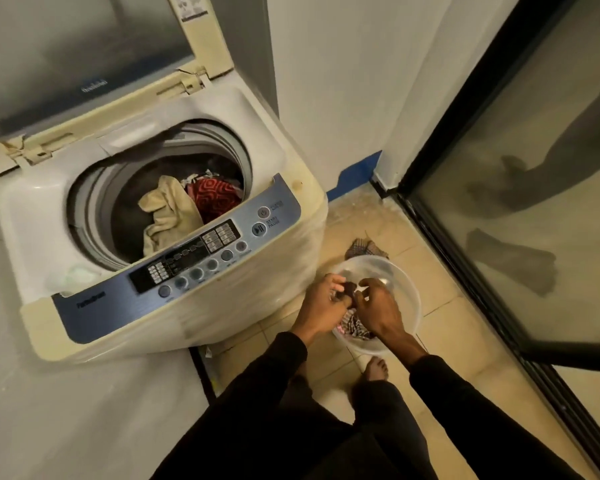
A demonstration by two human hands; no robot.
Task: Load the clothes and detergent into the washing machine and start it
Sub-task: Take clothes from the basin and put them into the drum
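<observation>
A cream top-loading washing machine (pixel 222 306) stands with its lid (pixel 84 64) raised. In the drum lie a pale yellow cloth (pixel 170 216) and a red patterned cloth (pixel 215 197). To its right on the floor sits a clear plastic basin (pixel 402 289). Over the basin my left hand (pixel 321 306) and my right hand (pixel 378 306) both grip a small dark garment (pixel 349 289). A checked cloth (pixel 355 327) hangs below them into the basin. No detergent is in view.
The blue control panel (pixel 194 261) with its start/pause button (pixel 258 229) faces me. Another checked cloth (pixel 364 247) lies on the tiled floor behind the basin. A dark-framed glass door (pixel 516 202) closes off the right side. My bare foot (pixel 374 368) stands below the basin.
</observation>
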